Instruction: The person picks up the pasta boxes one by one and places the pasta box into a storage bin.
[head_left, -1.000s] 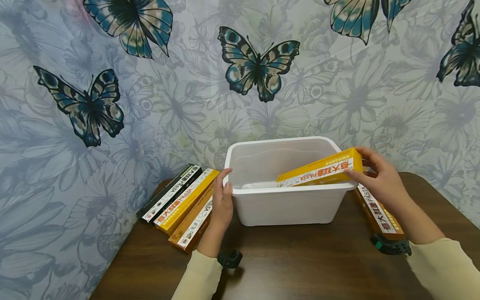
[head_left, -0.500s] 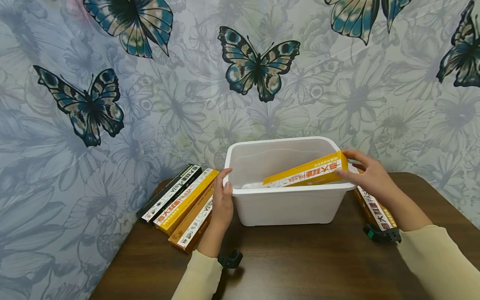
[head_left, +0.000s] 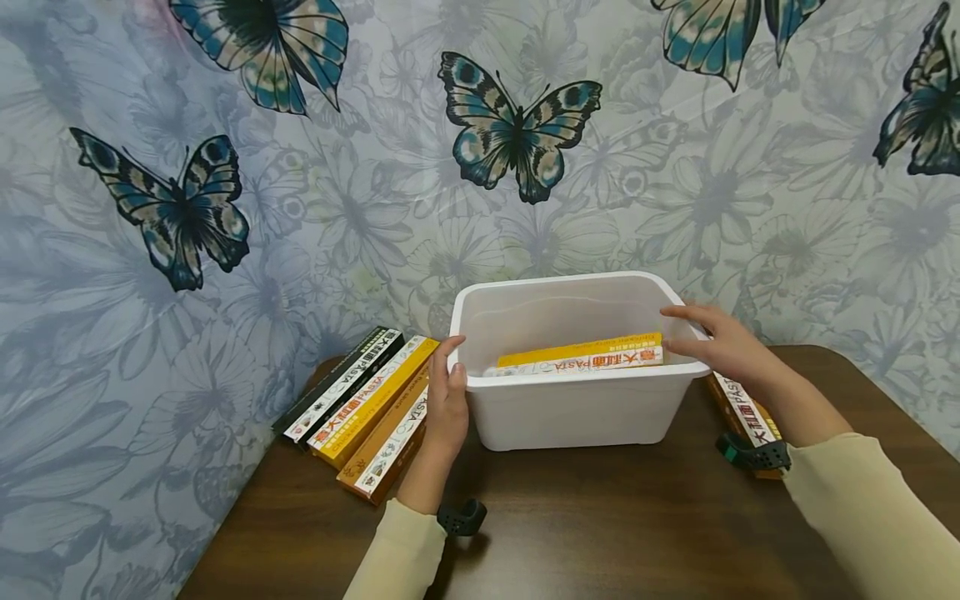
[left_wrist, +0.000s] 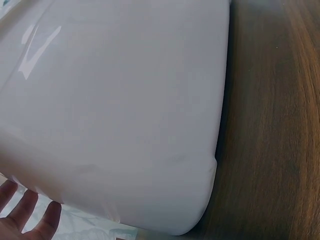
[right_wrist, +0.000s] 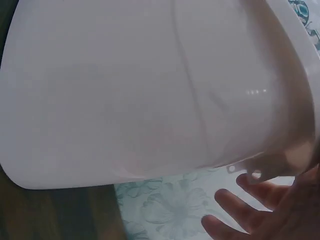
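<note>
A white plastic bin point(head_left: 585, 412) stands on the table. Inside it lies a yellow pasta box point(head_left: 585, 357), its lower part hidden by the front wall. My right hand point(head_left: 731, 350) reaches over the right rim, fingers extended and holding nothing; the thumb tip is close to the box's end. In the right wrist view, fingers point(right_wrist: 240, 207) of that hand are spread beside the bin wall. At the left rim rests my left hand point(head_left: 444, 408), thumb by the front corner. Its fingertips point(left_wrist: 49, 217) touch the bin's side in the left wrist view.
Left of the bin lie a black pasta box point(head_left: 341, 385), another yellow pasta box point(head_left: 375, 400) and a brown pasta box point(head_left: 386, 446), side by side. One more brown pasta box point(head_left: 742, 408) lies partly under my right forearm. A butterfly-patterned wall covering point(head_left: 517, 233) rises behind the table point(head_left: 562, 525).
The yellow pasta box has moved left and down into the bin, from tilted to nearly level. My right hand has let go of it after moving left. My left hand stays at the rim.
</note>
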